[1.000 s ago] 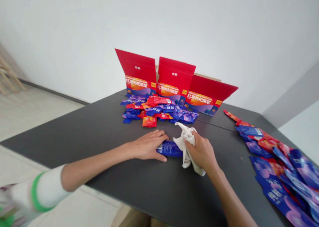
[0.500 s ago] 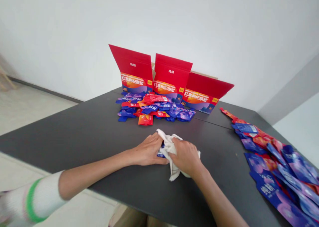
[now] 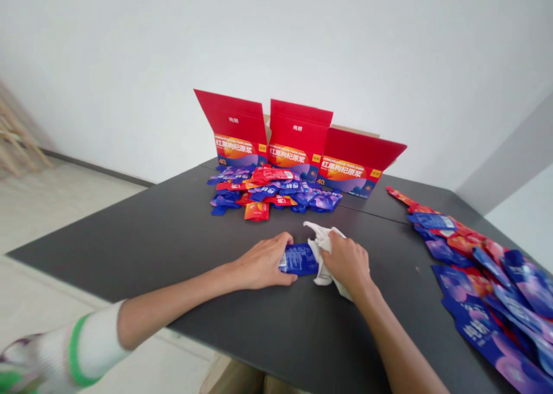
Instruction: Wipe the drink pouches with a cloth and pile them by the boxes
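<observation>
Pouch, blue, flat on a dark table. Your left hand grips its left end between thumb and fingers, likely steadying it. Your right hand clenches a white cloth at its right end, probably bunched for control. Beyond the pouch: piled packets, then open boxes. To its right: more packets, apparently grouped separately.

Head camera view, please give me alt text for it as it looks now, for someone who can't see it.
Left hand grips a blue pouch on a dark table while the right hand presses a white cloth to it. Behind lie piled pouches and three open red boxes; more pouches at right.
</observation>
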Action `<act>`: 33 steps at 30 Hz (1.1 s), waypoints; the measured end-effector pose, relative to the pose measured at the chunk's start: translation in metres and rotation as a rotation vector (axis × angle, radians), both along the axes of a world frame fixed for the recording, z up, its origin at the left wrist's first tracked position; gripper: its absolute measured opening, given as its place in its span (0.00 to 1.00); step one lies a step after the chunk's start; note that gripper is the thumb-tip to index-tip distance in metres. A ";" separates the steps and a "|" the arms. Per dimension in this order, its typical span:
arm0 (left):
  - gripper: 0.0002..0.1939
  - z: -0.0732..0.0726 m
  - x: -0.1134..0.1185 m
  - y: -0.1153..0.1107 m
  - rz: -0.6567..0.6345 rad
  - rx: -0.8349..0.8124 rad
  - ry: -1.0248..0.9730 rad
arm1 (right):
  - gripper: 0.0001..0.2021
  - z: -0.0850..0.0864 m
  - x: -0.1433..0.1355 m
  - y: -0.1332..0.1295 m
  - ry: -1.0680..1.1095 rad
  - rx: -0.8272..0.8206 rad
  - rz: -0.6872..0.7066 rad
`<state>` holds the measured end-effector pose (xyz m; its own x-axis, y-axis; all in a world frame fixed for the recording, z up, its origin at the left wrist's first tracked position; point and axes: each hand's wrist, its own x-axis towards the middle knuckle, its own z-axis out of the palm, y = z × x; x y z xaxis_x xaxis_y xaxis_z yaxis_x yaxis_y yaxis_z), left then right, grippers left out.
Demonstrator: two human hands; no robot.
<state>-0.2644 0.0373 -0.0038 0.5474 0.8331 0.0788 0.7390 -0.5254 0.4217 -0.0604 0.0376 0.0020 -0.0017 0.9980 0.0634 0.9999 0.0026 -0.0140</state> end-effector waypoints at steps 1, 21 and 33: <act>0.29 0.003 -0.003 0.002 0.022 0.007 -0.019 | 0.14 0.001 0.007 0.002 0.019 0.004 -0.047; 0.25 0.043 -0.090 0.160 0.606 0.357 -0.034 | 0.15 -0.006 -0.006 0.004 0.127 -0.018 0.048; 0.36 0.084 0.175 0.079 -0.711 0.046 0.065 | 0.19 0.014 0.010 -0.017 0.152 -0.160 0.115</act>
<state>-0.0894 0.1162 0.0798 0.9614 0.2696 0.0546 0.2338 -0.9055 0.3541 -0.0505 0.0202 0.0156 -0.1184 0.9891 -0.0870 0.9795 0.1020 -0.1735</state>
